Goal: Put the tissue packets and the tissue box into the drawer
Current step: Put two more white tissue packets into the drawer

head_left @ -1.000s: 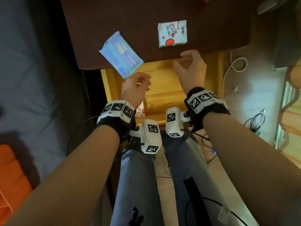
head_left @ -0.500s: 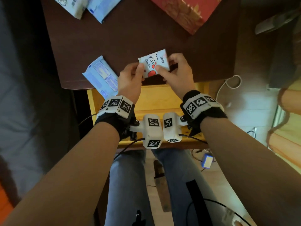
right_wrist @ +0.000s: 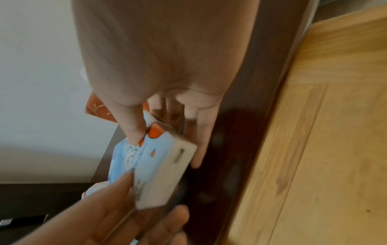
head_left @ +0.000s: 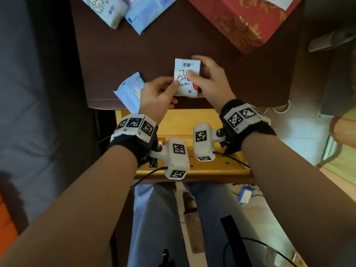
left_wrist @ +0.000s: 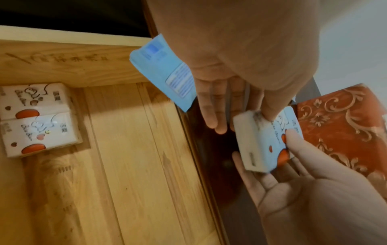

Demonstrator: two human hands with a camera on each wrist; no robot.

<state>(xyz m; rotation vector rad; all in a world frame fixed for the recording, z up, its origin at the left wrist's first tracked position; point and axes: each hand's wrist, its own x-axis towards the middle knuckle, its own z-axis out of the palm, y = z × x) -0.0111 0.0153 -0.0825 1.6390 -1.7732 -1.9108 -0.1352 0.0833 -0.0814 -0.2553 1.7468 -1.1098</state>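
Observation:
A white tissue packet [head_left: 186, 81] with a cartoon print and red hearts is lifted just above the dark table's near edge. My left hand [head_left: 170, 90] pinches its near left corner, and my right hand [head_left: 200, 74] grips its right side, thumb on top. In the wrist views the same packet [left_wrist: 265, 142] [right_wrist: 161, 167] sits between both hands. A blue packet [head_left: 131, 91] lies at the table edge beside my left hand. Two more packets [head_left: 123, 10] and the red patterned tissue box [head_left: 242, 20] lie farther back. The open wooden drawer [head_left: 173, 122] below holds two white packets [left_wrist: 35, 119].
The dark table [head_left: 240, 78] overhangs the back of the drawer. A grey bed [head_left: 28, 112] borders the left side. Cables and a small blue device [head_left: 245, 197] lie on the floor to the right, and my legs are under the drawer front.
Both hands rose from over the drawer to the white packet on the table, took hold of it, and turned it lengthwise while drawing it nearer the table edge.

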